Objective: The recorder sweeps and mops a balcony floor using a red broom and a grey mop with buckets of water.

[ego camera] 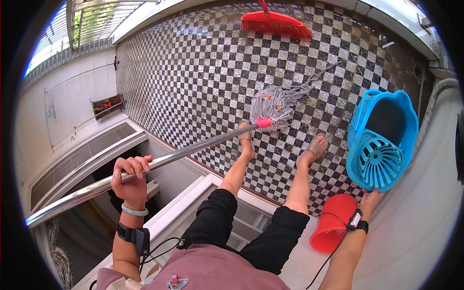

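Note:
My left hand is curled around the metal handle of a string mop, which slants across the view. The grey mop head lies spread on the checkered floor in front of my feet, with a pink socket joining it to the handle. On the right, my right hand grips the near end of a blue plastic mop bucket; its fingers are partly hidden beneath the rim. A slotted wringer basket fills the bucket's near half, and its far half looks dark inside.
A red plastic bucket lies tipped beside my right forearm. A red broom rests at the far side of the black-and-white tiled floor. White walls bound the right, and a window frame is close behind my legs.

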The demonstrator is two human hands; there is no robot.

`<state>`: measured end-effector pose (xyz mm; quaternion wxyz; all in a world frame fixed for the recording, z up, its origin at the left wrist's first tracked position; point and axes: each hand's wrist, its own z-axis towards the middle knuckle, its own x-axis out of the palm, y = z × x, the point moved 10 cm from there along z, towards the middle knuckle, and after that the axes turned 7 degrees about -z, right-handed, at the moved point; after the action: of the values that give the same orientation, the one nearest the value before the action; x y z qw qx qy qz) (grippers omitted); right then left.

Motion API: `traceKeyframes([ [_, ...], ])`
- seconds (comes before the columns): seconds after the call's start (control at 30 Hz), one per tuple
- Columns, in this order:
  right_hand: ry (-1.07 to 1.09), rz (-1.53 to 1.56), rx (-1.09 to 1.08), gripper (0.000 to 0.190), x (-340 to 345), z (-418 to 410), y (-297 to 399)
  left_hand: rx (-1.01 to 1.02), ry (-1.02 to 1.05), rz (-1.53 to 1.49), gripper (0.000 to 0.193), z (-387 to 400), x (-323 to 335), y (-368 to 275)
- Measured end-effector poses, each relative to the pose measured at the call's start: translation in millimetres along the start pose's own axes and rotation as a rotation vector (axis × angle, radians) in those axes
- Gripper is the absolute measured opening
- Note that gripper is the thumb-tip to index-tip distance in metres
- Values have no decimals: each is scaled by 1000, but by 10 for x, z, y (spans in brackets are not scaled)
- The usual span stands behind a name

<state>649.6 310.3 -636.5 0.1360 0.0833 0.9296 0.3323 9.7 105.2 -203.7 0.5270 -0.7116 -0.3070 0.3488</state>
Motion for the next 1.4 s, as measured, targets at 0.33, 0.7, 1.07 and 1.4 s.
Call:
traceKeyframes([
  [0.33,-30,-350,-331,53,949,-701,1070,26,-152,-101,31,-157,-753,165],
  [0.7,40,-947,-720,45,2009,-603,1767,19,-275,-248,30,-334,-1259,472],
  [1.07,144,-1256,-949,45,3352,-817,2152,64,-328,-246,30,-239,-1307,480],
  [1.4,227,-1450,-1116,46,4109,-1187,1859,93,-339,-268,30,-257,-1308,472],
])
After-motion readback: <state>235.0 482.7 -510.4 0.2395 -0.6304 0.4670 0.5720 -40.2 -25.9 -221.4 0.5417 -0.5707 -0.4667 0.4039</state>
